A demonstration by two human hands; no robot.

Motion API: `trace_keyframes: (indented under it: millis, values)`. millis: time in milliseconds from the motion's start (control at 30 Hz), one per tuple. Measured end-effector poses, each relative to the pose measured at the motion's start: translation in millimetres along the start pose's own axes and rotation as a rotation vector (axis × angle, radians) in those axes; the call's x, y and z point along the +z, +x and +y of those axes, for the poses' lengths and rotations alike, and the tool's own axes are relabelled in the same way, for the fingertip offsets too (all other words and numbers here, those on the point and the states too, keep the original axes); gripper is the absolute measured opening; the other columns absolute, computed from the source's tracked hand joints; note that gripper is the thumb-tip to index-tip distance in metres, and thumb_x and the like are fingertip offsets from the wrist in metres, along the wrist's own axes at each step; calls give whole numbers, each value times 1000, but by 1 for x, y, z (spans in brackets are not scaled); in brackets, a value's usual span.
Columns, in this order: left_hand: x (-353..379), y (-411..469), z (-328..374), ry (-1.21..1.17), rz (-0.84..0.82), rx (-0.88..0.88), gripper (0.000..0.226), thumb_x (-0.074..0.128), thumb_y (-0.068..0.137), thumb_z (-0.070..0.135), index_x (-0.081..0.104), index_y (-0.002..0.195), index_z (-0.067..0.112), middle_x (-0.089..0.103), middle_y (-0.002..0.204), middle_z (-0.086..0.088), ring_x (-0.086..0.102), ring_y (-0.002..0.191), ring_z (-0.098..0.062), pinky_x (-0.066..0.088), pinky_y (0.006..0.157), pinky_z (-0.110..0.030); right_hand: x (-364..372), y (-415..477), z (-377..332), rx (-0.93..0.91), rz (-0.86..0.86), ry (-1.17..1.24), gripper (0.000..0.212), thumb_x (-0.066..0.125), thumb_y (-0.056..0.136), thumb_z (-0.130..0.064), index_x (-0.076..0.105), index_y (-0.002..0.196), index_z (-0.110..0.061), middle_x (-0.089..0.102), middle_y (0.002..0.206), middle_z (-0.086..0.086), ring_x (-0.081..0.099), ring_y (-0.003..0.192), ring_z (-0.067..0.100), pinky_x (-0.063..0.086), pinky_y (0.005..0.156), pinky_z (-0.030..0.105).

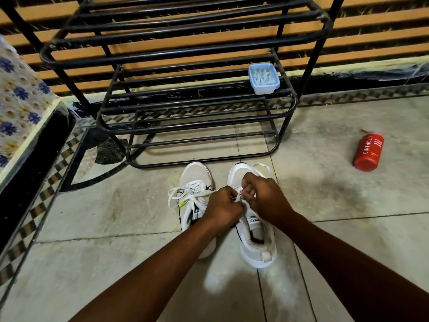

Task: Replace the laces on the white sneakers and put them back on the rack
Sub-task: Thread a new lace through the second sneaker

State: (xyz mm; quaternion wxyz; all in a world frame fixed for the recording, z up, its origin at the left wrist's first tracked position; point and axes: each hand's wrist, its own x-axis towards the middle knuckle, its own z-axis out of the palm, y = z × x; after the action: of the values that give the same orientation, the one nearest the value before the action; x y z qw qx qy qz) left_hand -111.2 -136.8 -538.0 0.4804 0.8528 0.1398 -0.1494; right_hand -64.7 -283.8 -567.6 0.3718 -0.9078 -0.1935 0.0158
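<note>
1. Grey tiled floor [92, 217] is spreading around the left hand [224, 206], reflecting light faintly.
2. Orange-and-black striped wall [371, 43] is running beyond it.
3. Flowered cloth [21, 94] is lying far left of it.

A red bottle [368, 151] lettered CINTHOL lies on its side on the grey tiled floor [92, 217] at the right, a pale blue lidded box [264, 78] holding white pieces sits farther back near the orange-and-black striped wall [383, 31], and a blue-flowered cloth [21, 98] lies at the far left
</note>
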Motion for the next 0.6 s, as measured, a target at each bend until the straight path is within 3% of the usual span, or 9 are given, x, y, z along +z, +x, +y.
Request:
trace_keyframes:
  millis: [100,167,233,300,433,600]
  values:
    - [4,2,1,58,72,66,13,59,91,20,66,93,10,74,77,-12,72,62,-27,62,64,-43,-10,-11,2,-30,113,9,20,74,78,-12,59,88,-20,62,79,-8,61,72,11,53,69,39]
    - [7,2,1,132,115,128,17,51,98,14,65,92,7,72,78,-14,72,67,-29,56,65,-35,-15,-26,3,-120,212,-8,11,73,79,-12,63,84,-14,57,83,-2,57,74,14,50,70,39]
    - [10,3,-2,211,129,156,15,50,95,5,64,92,8,70,86,-16,67,85,-34,47,69,-31,-17,-45,6,-205,227,17,7,66,83,-16,65,83,-10,58,85,2,60,78,20,50,72,40]
    - [12,6,-4,239,126,163,24,51,84,-4,66,96,11,69,92,-16,64,92,-33,51,77,-33,-14,-59,12,-227,214,-35,19,62,85,-27,67,89,-8,61,91,5,62,84,25,51,75,42]
    - [16,11,-4,248,143,193,27,53,75,-6,66,90,12,68,90,-18,67,88,-37,58,78,-47,-9,-71,18,-187,219,-98,25,67,84,-33,74,99,-13,71,101,2,69,92,24,58,78,38]
    - [19,16,0,322,153,221,21,53,75,0,64,84,16,67,89,-11,67,84,-29,58,76,-46,-1,-72,22,-331,251,-257,24,66,87,-35,76,98,-16,74,101,-5,67,107,21,56,81,40]
